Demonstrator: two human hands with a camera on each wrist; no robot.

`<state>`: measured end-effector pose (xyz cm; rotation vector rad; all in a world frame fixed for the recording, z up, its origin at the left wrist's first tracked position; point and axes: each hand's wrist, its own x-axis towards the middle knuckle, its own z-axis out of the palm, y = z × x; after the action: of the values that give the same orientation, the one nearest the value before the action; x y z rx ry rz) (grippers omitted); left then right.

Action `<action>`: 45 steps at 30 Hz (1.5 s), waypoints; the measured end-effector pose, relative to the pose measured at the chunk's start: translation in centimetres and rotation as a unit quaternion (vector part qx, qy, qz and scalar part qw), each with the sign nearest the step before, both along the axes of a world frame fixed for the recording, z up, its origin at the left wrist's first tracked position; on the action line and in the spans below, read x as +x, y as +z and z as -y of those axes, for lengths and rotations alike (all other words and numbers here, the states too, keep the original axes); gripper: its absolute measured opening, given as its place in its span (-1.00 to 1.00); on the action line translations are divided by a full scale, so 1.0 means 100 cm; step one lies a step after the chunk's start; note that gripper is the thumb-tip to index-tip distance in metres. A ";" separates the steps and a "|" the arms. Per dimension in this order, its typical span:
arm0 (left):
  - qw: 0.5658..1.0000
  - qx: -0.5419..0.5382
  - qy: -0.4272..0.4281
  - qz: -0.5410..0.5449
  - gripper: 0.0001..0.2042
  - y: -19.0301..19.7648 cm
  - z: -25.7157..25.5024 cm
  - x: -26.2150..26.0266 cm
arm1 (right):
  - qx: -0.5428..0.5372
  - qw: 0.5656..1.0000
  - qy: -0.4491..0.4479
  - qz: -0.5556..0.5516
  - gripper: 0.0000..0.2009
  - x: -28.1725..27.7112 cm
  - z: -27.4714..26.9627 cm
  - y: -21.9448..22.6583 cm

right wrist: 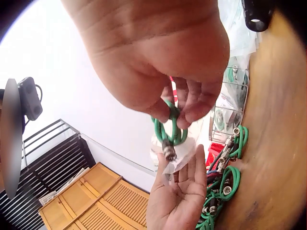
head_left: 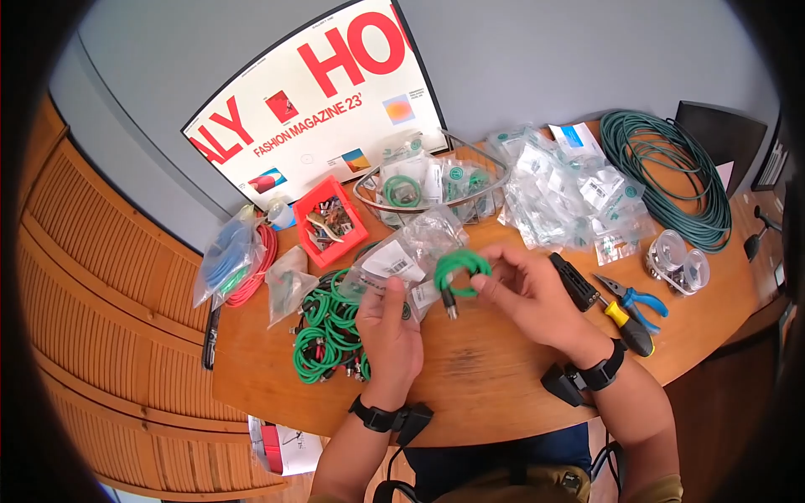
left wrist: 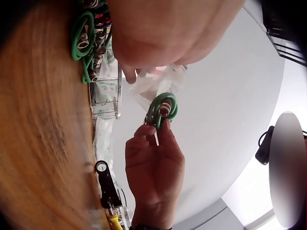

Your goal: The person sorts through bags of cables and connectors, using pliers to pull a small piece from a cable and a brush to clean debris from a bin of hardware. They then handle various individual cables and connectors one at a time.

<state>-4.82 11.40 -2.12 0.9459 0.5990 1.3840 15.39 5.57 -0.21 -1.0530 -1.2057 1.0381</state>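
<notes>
Green cable [head_left: 442,270] pinched in the right fingers [head_left: 506,253] looks like smooth, slightly shiny plastic, and its connector [head_left: 451,308] is bright metal. Bag [head_left: 436,228] at the left fingers [head_left: 392,303] is clear, crinkly, glossy plastic with a paper-looking label [head_left: 392,261]. Tabletop [head_left: 486,394] below the fingers is smooth wood with a soft sheen tbh.

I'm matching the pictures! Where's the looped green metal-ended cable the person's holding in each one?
Head: looped green cable, right of centre, in the right hand.
Left wrist: cable near the middle, above the right hand's fingers.
Right wrist: cable near the middle, below the right hand's fingers.
Landmark: clear plastic bag beside it.
</notes>
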 end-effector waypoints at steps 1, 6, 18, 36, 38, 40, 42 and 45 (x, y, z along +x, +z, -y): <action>1.000 0.000 -0.001 -0.001 -0.65 0.002 0.001 0.001 | 0.000 1.000 -0.001 -0.001 -0.80 -0.001 0.001 0.005; 0.999 -0.017 -0.036 0.004 -0.60 0.012 0.006 0.005 | 0.031 0.980 -0.082 -0.177 -0.83 0.009 0.002 0.017; 0.995 -0.017 -0.067 -0.065 -0.60 0.010 0.013 0.009 | -0.064 0.984 0.046 -0.157 -0.80 -0.009 -0.004 -0.001; 0.980 -0.034 -0.185 -0.064 -0.49 0.000 0.017 -0.003 | 0.045 0.985 0.008 -0.166 -0.71 -0.013 -0.001 -0.004; 0.981 -0.032 -0.172 -0.083 -0.49 0.006 0.020 0.001 | 0.087 0.996 0.005 0.010 -0.68 -0.011 0.001 -0.002; 0.982 -0.030 -0.159 -0.101 -0.50 0.009 0.018 0.005 | 0.099 0.993 -0.011 0.070 -0.66 -0.011 0.006 0.007; 0.985 -0.086 -0.143 -0.045 -0.48 0.011 0.015 0.006 | 0.110 0.985 -0.024 0.129 -0.63 -0.013 0.007 0.009; 0.986 -0.083 -0.147 -0.007 -0.47 0.017 0.014 0.008 | 0.144 0.962 -0.115 0.199 -0.60 -0.013 0.005 0.003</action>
<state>-4.04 9.98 -0.46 0.8702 0.5513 1.0485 14.10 5.08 0.13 -1.1672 -1.4641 0.4616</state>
